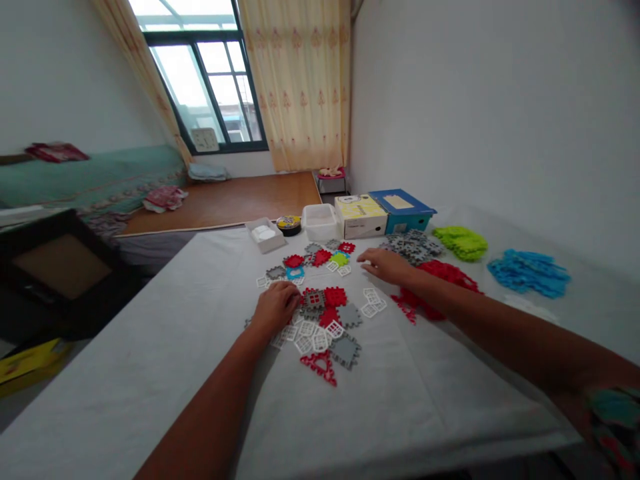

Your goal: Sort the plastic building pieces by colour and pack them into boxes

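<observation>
My left hand rests palm down at the left edge of a loose heap of plastic building pieces, its fingers curled in; whatever they close on is hidden. Beside its fingertips lie a grey notched square tile, red notched tiles and several white window frames. A red triangle piece and a grey panel are at the near end. My right hand hovers near the grey pile, fingers reaching left and slightly apart, with nothing visible in them. Below it lie more white window frames.
Sorted piles stand at the right: grey pieces, red pieces, lime-green pieces and blue pieces. Along the back are a white box, a round tin, a clear tub, a yellow-white carton and a blue box.
</observation>
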`<state>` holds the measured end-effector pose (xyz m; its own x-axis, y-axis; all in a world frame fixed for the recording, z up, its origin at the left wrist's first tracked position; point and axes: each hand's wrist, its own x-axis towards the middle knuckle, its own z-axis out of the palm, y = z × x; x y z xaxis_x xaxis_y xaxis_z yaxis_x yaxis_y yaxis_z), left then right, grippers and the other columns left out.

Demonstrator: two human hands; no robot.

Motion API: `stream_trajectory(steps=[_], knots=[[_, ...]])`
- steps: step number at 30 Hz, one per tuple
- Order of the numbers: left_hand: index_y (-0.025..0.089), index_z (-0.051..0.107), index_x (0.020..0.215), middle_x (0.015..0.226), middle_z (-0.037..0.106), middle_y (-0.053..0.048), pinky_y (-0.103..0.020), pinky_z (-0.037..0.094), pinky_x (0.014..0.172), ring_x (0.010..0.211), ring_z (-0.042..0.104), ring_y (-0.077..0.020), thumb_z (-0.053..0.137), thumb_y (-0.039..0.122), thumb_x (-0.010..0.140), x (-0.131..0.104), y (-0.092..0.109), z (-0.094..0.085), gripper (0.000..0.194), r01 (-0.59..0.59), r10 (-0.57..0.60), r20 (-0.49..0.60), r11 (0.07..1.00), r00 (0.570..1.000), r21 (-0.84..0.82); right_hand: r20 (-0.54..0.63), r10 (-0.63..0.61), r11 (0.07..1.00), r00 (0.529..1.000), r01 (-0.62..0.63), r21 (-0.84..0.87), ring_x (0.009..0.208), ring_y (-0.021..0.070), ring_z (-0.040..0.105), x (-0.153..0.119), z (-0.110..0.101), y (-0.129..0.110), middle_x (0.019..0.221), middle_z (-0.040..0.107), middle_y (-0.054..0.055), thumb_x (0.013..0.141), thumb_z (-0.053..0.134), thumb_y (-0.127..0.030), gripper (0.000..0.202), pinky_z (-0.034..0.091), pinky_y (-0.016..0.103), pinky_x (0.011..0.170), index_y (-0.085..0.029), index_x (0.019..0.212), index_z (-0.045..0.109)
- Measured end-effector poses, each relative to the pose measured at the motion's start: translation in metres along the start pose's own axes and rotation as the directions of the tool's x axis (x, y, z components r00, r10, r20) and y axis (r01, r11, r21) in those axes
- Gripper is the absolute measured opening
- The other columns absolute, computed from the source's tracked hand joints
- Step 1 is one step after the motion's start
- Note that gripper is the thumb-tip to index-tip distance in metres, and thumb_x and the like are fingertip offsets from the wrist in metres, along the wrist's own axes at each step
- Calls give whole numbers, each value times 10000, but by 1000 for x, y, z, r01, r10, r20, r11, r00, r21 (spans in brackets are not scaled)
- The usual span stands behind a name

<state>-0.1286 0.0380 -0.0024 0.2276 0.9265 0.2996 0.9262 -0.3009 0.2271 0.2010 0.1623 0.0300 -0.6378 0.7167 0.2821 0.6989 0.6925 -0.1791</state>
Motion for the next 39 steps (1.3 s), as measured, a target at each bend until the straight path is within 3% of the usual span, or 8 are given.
stream_trajectory(steps=[4,7,11,16,23,30,34,39], knots=[[243,692,922,1101,681,-46,-350,453,941,1047,580,-213,518,283,902,-2,4,-3,180,11,-11,2,1000,1000,-29,113,31,999,993,-26,-45,1071,240,604,50,29,-21,1176,684,82,843,615,-236,373,457,359,934,-270,1212,652],[243,693,922,1103,678,-46,-346,452,937,1050,575,-210,519,270,902,-3,6,-4,178,25,-25,4,999,1000,-34,146,40,998,989,-32,-56,1135,265,579,76,38,-13,1222,669,72,804,613,-156,483,452,396,953,-296,1266,619],[245,695,925,1103,677,-49,-348,454,932,1052,570,-212,524,271,902,-3,7,-4,174,41,-41,7,998,999,-38,200,20,998,980,-7,-67,1184,306,555,86,40,-1,1278,636,100,684,678,-97,592,449,420,959,-262,1251,634],[240,693,919,1100,676,-50,-349,449,935,1054,571,-214,529,274,901,-2,6,-3,169,36,-36,0,999,999,-20,157,-51,998,986,58,-40,1073,245,603,77,30,-1,1199,648,116,619,749,-135,573,455,328,917,-182,1182,655],[237,691,911,1090,681,-49,-341,460,922,1037,585,-209,513,267,899,-2,3,-2,180,8,-8,-9,1000,1000,-18,9,-40,999,999,40,-9,884,196,637,45,10,-13,986,698,91,865,581,-204,226,455,283,804,-170,1045,714],[246,695,919,1087,683,-51,-362,467,934,1040,593,-226,487,300,893,0,-3,-1,216,-25,24,-19,999,1000,-41,-172,79,996,982,-71,51,908,207,645,-15,-17,26,985,720,70,858,576,-221,256,473,312,833,-221,1070,719],[248,695,917,1094,683,-54,-366,475,936,1045,600,-234,461,348,896,1,-8,0,255,-47,46,-20,998,999,-44,-325,313,949,892,-306,74,775,192,652,-66,-42,80,886,727,45,809,604,-250,229,487,303,736,-212,1010,706],[246,692,928,1089,687,-58,-380,473,953,1049,604,-241,435,382,906,4,-15,3,291,-61,61,-10,998,998,-23,-471,614,756,634,-643,119,766,201,652,-138,-86,169,864,723,72,742,655,-278,196,469,302,722,-166,900,686]])
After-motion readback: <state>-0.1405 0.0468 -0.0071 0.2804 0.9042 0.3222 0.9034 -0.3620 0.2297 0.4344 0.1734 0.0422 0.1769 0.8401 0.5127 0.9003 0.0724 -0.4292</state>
